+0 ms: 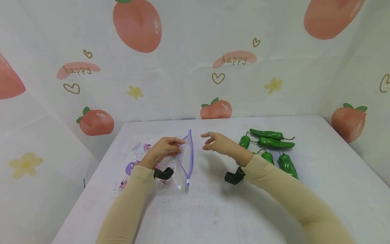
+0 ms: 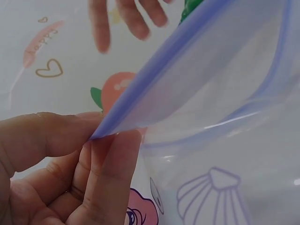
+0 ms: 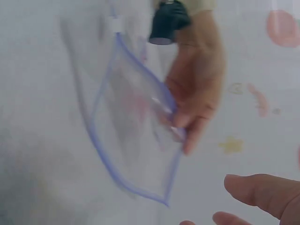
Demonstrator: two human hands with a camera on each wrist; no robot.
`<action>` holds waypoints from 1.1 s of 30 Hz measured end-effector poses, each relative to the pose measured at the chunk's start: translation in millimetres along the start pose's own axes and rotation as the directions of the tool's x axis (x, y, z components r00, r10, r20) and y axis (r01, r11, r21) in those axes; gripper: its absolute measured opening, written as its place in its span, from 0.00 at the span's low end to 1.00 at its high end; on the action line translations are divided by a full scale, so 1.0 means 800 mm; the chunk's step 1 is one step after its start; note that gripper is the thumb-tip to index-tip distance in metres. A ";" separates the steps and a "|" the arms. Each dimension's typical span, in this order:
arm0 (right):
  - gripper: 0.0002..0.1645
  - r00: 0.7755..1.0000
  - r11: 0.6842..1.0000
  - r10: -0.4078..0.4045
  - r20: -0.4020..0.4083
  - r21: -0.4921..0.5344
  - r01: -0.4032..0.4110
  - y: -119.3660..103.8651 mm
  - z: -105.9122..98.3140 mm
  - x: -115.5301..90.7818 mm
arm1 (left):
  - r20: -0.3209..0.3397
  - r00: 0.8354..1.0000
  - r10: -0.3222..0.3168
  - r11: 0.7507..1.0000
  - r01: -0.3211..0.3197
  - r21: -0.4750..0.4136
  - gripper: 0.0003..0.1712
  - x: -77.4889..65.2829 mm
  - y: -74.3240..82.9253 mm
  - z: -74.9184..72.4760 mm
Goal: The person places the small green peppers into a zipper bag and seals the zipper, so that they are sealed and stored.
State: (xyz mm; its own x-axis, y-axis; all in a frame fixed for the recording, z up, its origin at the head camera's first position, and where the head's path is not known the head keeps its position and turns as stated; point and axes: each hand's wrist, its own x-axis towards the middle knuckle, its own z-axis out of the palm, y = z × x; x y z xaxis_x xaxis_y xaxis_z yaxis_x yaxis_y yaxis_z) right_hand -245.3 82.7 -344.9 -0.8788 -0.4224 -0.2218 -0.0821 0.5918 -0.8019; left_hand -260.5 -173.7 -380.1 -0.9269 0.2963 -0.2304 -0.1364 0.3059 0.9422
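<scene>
My left hand [image 1: 162, 149] pinches the near rim of a clear zip bag [image 1: 191, 156] between thumb and fingers. The bag lies on its side, its purple-edged mouth gaping to the right, with a white slider [image 1: 187, 181] at the lower end. In the left wrist view, the thumb and a finger hold the purple edge [image 2: 140, 84]. Just right of the mouth, my right hand [image 1: 221, 143] hovers with fingers extended and nothing in them. Behind and beside the right wrist are several green peppers [image 1: 275, 143], some partly hidden by that arm.
A white table [image 1: 195, 217] carries everything. A white cloth [image 1: 170, 91] printed with peaches, flowers and hearts hangs behind it and at the sides. Each wrist wears a black camera mount [image 1: 164, 173]. The peppers, one of them lying at the front right [image 1: 287, 165], occupy the right part.
</scene>
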 end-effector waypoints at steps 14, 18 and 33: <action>0.35 0.984 0.990 -0.120 -0.134 0.052 0.128 0.031 -0.079 -0.072 | 0.009 1.000 0.010 1.000 -0.010 -0.014 0.24 -0.002 -0.003 0.001; 0.36 0.970 0.984 -0.149 -0.191 0.070 0.165 0.051 -0.090 -0.091 | 0.009 1.000 0.010 1.000 -0.009 -0.020 0.24 -0.003 -0.001 0.002; 0.33 0.882 0.975 -0.218 -0.418 -0.061 0.212 0.095 -0.112 -0.139 | 0.016 1.000 0.016 0.999 -0.016 -0.039 0.24 -0.010 0.004 0.005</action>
State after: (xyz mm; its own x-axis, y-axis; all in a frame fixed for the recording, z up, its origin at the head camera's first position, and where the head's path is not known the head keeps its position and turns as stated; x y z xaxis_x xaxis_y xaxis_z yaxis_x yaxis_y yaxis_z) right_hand -195.7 235.8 -331.5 -0.9536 -0.2143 0.2115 -0.2954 0.5292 -0.7954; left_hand -252.2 -171.4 -376.1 -0.9234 0.3153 -0.2188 -0.1356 0.2654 0.9546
